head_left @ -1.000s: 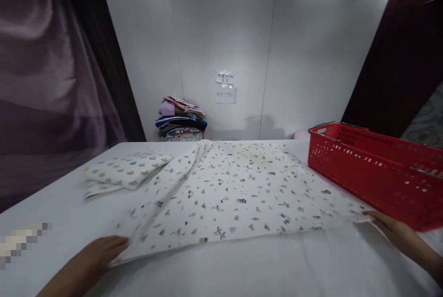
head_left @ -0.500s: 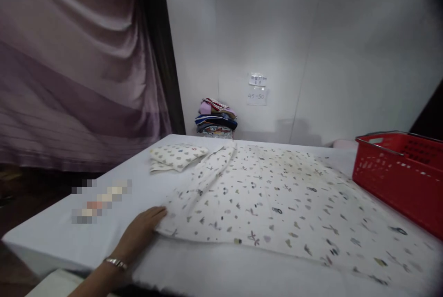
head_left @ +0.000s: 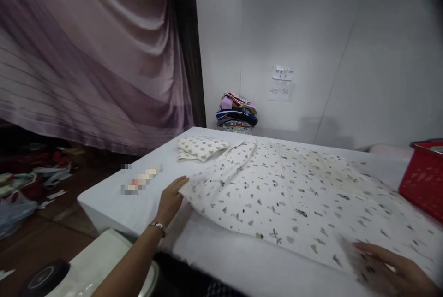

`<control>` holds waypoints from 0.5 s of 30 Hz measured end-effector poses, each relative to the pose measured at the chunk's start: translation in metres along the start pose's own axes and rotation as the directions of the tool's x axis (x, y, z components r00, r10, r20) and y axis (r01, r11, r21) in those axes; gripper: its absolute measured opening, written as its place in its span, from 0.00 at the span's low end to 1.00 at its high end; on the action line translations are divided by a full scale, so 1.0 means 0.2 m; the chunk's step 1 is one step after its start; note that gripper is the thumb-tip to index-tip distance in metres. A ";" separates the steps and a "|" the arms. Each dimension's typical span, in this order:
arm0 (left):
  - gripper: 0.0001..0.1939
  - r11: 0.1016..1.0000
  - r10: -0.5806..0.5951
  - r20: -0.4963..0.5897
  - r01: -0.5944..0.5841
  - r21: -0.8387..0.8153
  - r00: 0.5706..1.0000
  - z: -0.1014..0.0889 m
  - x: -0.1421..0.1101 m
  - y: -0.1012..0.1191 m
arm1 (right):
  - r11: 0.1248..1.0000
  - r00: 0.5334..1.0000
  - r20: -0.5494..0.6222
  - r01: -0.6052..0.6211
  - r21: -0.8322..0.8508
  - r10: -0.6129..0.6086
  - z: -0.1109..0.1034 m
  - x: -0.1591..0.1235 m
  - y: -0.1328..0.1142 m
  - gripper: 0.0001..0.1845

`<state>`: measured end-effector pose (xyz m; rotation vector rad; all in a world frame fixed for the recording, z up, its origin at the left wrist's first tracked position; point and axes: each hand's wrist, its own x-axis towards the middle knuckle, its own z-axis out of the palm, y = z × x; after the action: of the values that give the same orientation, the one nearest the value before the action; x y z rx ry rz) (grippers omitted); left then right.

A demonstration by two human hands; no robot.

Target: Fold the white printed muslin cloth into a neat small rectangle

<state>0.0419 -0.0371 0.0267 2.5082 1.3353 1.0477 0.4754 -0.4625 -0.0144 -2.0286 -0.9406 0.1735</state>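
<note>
A white cloth (head_left: 249, 195) printed with small grey and olive motifs lies spread over the white-covered table. My left hand (head_left: 172, 199), with a bracelet at the wrist, is closed on its near left corner, which is slightly raised. At the lower right, my right hand (head_left: 398, 264) is partly blurred; its fingers pinch the cloth's near edge, where a darker, smeared fold shows. Beyond my left hand lies a folded printed cloth (head_left: 200, 148). A small pixelated item (head_left: 141, 180) rests on the table's left part.
A red basket (head_left: 422, 186) stands at the right. Stacked fabrics (head_left: 237, 112) sit by the back wall under paper signs (head_left: 281, 85). A purple curtain (head_left: 121, 57) hangs at left. Below it are plastic bags (head_left: 17, 209); a pale machine-like object (head_left: 93, 264) is near my left arm.
The view has swung left, so things sit further right in it. The cloth's near left corner has come up in my left hand. My right hand has entered at the lower right.
</note>
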 end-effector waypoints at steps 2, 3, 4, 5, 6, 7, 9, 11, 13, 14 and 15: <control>0.20 0.991 0.100 -0.066 -0.105 -0.084 0.993 0.01 0.04 0.17 | 0.994 0.974 0.225 -0.046 0.099 0.023 0.14 0.07 -0.20 0.13; 0.20 0.972 0.192 -0.068 -0.199 -0.122 0.979 0.02 0.05 0.28 | 0.976 0.957 0.290 -0.095 0.194 0.035 0.22 0.10 -0.32 0.14; 0.21 0.940 0.300 -0.046 -0.303 -0.156 0.953 0.04 0.05 0.40 | 0.938 0.943 0.329 -0.161 0.308 0.054 0.31 0.13 -0.44 0.16; 0.22 0.892 0.414 -0.017 -0.410 -0.191 0.910 0.07 0.04 0.52 | 0.876 0.929 0.362 -0.240 0.418 0.081 0.39 0.15 -0.55 0.17; 0.24 0.829 0.526 0.011 -0.510 -0.229 0.850 0.11 0.01 0.63 | 0.788 0.914 0.393 -0.313 0.531 0.098 0.48 0.16 -0.65 0.17; 0.25 0.766 0.615 0.036 -0.586 -0.262 0.788 0.16 -0.02 0.73 | 0.676 0.902 0.419 -0.374 0.635 0.106 0.57 0.17 -0.74 0.18; 0.25 0.676 0.727 0.132 -0.669 -0.309 0.674 0.26 -0.10 0.88 | 0.450 0.854 0.515 -0.486 0.749 0.065 0.72 0.18 -0.84 0.16; 0.24 0.661 0.743 0.196 -0.654 -0.368 0.640 0.35 -0.18 0.94 | 0.279 0.795 0.607 -0.586 0.761 0.015 0.83 0.16 -0.87 0.16; 0.27 0.690 0.697 0.208 -0.564 -0.453 0.686 0.42 -0.25 0.94 | 0.177 0.750 0.661 -0.647 0.741 -0.025 0.90 0.13 -0.85 0.18; 0.28 0.711 0.651 0.205 -0.494 -0.500 0.731 0.44 -0.28 0.93 | 0.144 0.737 0.675 -0.665 0.733 -0.036 0.91 0.12 -0.84 0.18; 0.28 0.738 0.584 0.207 -0.407 -0.539 0.785 0.46 -0.30 0.92 | 0.117 0.729 0.684 -0.676 0.727 -0.041 0.92 0.11 -0.83 0.18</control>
<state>0.2027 -0.1744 -0.0007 2.5345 0.2318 0.7775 0.3165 -0.2715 0.0038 -0.8030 -0.3465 1.3855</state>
